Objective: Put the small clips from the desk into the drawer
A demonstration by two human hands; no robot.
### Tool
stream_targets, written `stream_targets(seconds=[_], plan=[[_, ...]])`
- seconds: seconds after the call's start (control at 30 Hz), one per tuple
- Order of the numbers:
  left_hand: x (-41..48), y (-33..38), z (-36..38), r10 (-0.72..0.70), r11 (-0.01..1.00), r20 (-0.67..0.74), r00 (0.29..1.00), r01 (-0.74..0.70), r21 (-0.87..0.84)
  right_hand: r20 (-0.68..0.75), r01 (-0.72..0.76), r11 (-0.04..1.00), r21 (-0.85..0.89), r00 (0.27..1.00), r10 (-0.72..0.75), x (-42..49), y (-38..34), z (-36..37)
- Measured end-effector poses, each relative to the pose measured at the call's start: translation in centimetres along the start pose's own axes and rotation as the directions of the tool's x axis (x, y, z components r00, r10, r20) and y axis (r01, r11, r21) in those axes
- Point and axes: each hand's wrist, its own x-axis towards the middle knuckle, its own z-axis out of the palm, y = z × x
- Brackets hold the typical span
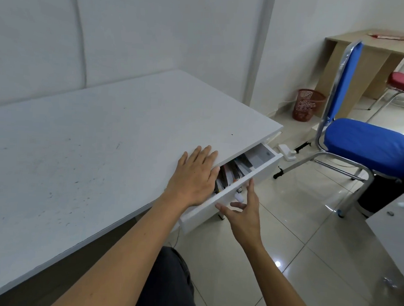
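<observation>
A white desk (109, 135) fills the left of the view. Its white drawer (253, 178) stands partly open under the right edge, showing dark books and papers inside. My left hand (195, 178) lies flat on the desk top at the edge above the drawer, fingers together and holding nothing. My right hand (242, 214) hovers just in front of the drawer front, fingers spread, next to the small knob (238, 193). No clips are visible on the desk top.
A blue chair (363, 141) stands to the right on the tiled floor. A red mesh bin (307, 104) sits by the wall, with a wooden desk (372, 56) behind. A white power strip (286, 152) lies on the floor.
</observation>
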Motion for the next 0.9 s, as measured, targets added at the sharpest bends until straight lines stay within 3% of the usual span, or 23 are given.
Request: stream_targets(seconds=[0.3, 0.57, 0.77, 0.9], plan=[[0.1, 0.0, 0.1, 0.013, 1.0, -0.056, 0.998, -0.012, 0.022, 0.107, 0.005, 0.998, -0.065, 0.994, 0.002, 5.4, -5.2, 3.4], [0.5, 0.0, 0.4, 0.019, 0.997, -0.1, 0.995, -0.012, 0.073, 0.357, -0.222, 0.975, 0.004, 0.911, 0.206, 7.0, -4.8, 2.8], [0.4, -0.3, 0.1, 0.02, 1.0, -0.044, 0.999, -0.02, 0.014, 0.352, -0.258, 0.966, -0.031, 0.902, 0.252, 5.1, -4.1, 0.8], [-0.5, -0.8, -0.6, 0.029, 0.997, -0.001, 1.0, -0.029, -0.065, 0.443, -0.214, 0.959, -0.185, 0.853, 0.276, 3.9, -6.5, -0.8]])
